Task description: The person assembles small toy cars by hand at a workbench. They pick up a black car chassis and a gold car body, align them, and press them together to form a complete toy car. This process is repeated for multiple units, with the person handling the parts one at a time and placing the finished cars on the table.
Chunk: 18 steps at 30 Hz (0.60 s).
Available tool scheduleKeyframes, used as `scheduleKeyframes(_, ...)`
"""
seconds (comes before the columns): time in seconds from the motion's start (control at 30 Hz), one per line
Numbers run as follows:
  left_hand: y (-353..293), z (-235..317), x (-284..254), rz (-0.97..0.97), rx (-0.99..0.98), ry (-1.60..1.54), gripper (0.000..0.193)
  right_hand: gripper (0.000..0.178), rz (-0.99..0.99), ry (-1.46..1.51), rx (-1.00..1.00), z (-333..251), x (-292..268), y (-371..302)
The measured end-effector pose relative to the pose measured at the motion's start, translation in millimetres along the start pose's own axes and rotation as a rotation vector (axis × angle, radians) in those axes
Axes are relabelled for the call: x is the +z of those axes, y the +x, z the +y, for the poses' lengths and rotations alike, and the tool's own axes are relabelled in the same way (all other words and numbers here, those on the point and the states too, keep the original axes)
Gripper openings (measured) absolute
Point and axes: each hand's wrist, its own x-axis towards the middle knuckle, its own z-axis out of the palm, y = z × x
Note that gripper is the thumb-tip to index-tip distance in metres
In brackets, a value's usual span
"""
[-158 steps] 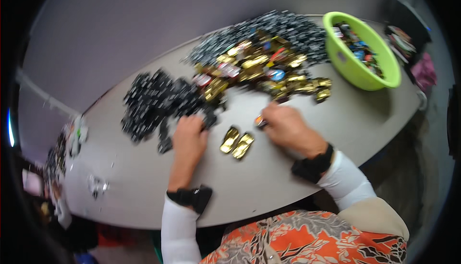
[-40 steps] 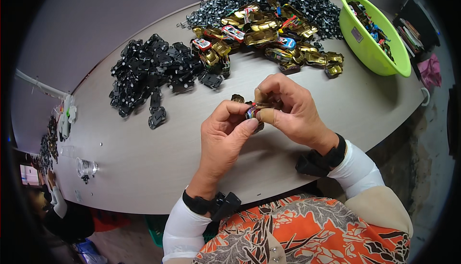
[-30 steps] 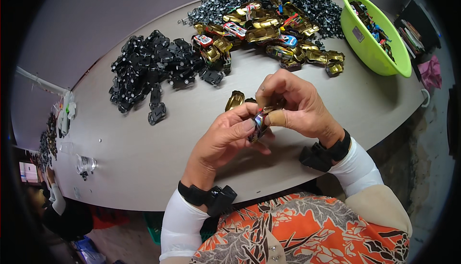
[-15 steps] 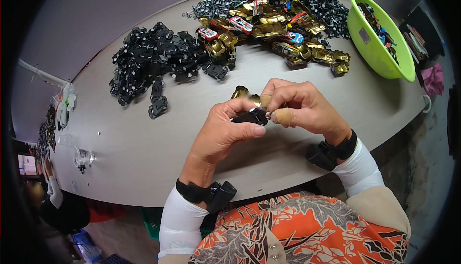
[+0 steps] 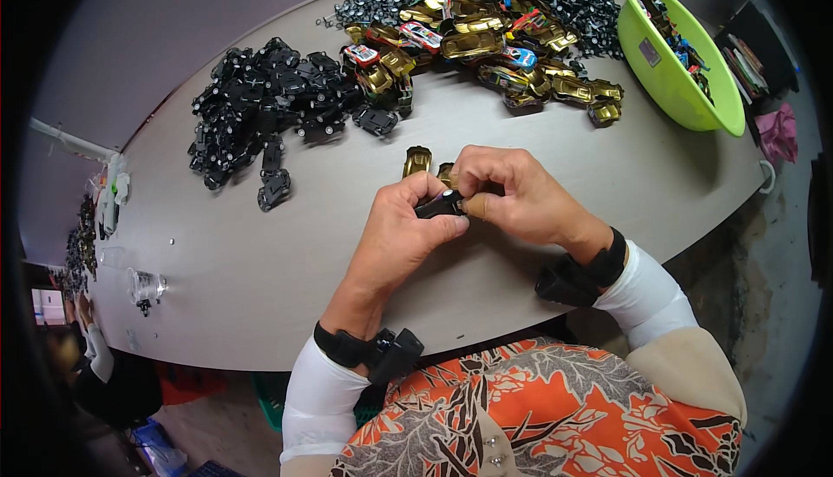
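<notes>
My left hand (image 5: 390, 232) is closed around a black toy car chassis (image 5: 439, 205), gripping it between thumb and fingers. One small white-faced wheel shows at its upper side. My right hand (image 5: 528, 198) is pinched at the chassis's right end, with tan coverings on its thumb and a fingertip. Whatever small part those fingertips hold is hidden. Just beyond my hands lies a gold toy car body (image 5: 417, 160). A second gold body (image 5: 445, 173) is partly covered by my fingers.
A heap of black chassis (image 5: 260, 100) lies at the far left. Gold and printed car bodies (image 5: 473, 45) are piled behind, before a mound of small wheels (image 5: 573, 0). A green basin (image 5: 638, 61) stands far right. A clear cup (image 5: 146, 284) is at left, near another person's arm (image 5: 100, 351).
Both hands have shifted slightly left with the chassis, and the right fingertips are closer against its end. More of the gold body beyond them shows now. The whole view has shifted slightly.
</notes>
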Motion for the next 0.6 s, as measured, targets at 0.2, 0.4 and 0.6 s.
scheduleKeyframes(0.2,1.6,7.1,-4.6,-0.022,-0.088,-0.254,0.019,0.012,-0.081,0.366,0.298,-6.7,-13.5,4.5)
scheduleKeyframes(0.4,1.1,6.7,-9.1,0.100,0.027,-0.379,0.019,0.012,-0.114,0.388,0.404,-18.1,-16.8,4.5)
scheduleKeyframes(0.6,4.4,4.3,-7.7,0.075,0.055,-0.471,0.020,0.009,0.000,0.407,0.350,-17.3,-17.8,2.0)
